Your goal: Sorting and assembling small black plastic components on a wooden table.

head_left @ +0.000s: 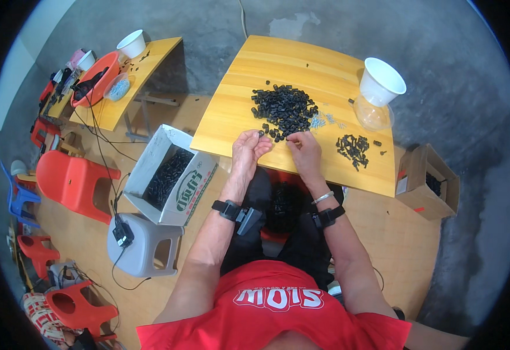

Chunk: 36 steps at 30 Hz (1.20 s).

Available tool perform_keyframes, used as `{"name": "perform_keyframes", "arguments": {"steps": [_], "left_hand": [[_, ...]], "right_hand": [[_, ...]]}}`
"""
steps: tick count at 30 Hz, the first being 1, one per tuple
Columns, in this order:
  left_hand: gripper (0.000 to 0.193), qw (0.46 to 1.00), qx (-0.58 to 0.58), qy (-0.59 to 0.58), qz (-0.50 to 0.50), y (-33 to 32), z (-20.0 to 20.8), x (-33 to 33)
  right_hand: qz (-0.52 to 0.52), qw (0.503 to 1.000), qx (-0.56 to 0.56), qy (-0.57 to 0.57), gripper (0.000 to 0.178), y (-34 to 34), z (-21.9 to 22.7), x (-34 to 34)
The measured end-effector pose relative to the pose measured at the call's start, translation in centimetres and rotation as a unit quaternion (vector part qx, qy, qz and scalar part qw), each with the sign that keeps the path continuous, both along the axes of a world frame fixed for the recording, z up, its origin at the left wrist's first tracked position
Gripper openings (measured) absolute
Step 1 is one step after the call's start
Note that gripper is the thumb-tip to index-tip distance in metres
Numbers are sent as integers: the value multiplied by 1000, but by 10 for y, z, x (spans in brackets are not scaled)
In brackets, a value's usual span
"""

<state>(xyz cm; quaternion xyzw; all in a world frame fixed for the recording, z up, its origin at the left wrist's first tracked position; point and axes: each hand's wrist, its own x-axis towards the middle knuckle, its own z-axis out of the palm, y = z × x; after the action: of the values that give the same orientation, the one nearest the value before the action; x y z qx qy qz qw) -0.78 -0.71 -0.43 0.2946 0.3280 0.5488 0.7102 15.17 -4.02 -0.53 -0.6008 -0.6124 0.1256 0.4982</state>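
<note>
My left hand [248, 153] is at the table's front edge, palm partly up, its thumb and fingertips closed on a small black plastic piece [260, 133]. Close by on the right, my right hand [305, 154] reaches to the near edge of a heap of small black plastic pieces [284, 108]. Its thumb and fingers are pinched together, and whatever they hold is hidden. Small silvery screws [320, 121] lie scattered beside the heap. Farther right is a smaller group of slim black parts [353, 150].
A white tub [381, 81] and a clear plastic bowl [374, 115] stand at the table's right edge. A carton of black parts [170, 134] is on the floor at left, near a grey stool [141, 248]. Another cardboard box [433, 185] stands right. Below the table, a red container [275, 236] holds black parts.
</note>
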Motion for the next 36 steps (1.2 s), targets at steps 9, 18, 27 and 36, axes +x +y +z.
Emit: {"name": "perform_keyframes", "arguments": {"steps": [9, 18, 27, 36], "left_hand": [[14, 1000, 11, 0, -13, -1, -1, 4], [20, 995, 7, 52, -91, 1, 4, 1], [15, 983, 14, 86, -161, 6, -2, -4], [9, 978, 17, 124, -170, 5, 3, -1]], "right_hand": [[17, 976, -8, -218, 3, 9, -1, -16], [114, 927, -94, 345, 5, -8, -3, -1], [220, 859, -139, 441, 11, -7, 8, -1], [254, 837, -149, 461, 12, -6, 4, 3]]}}
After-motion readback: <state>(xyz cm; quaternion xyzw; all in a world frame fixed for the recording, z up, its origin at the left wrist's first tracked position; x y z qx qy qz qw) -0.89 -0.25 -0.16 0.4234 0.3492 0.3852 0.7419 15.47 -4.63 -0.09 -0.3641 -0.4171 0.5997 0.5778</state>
